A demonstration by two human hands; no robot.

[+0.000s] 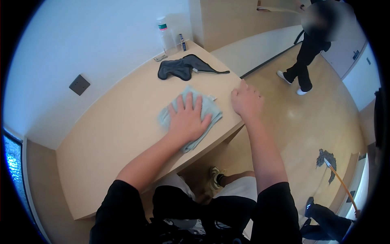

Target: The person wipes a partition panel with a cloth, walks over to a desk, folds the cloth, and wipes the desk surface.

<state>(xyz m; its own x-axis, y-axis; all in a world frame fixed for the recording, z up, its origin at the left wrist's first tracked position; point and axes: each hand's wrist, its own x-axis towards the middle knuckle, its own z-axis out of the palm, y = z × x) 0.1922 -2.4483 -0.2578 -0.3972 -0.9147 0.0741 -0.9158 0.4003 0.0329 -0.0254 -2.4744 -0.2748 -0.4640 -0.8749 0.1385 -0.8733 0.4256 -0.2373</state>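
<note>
A light blue cloth [209, 109] lies folded on the pale wooden desk [109, 134]. My left hand [187, 118] rests flat on this cloth with its fingers spread. At the desk's right edge is my right hand [247, 99], its fingers curled in; whether anything is inside them is hidden. Beyond the blue cloth lies a crumpled dark grey cloth [176, 68] with a pointed end toward the right.
A clear bottle [165, 36] and small items stand at the desk's far corner by the wall. A socket [79, 84] is on the wall. One person [306, 57] walks at upper right; another person's legs [329, 217] and a mop [328, 160] are lower right.
</note>
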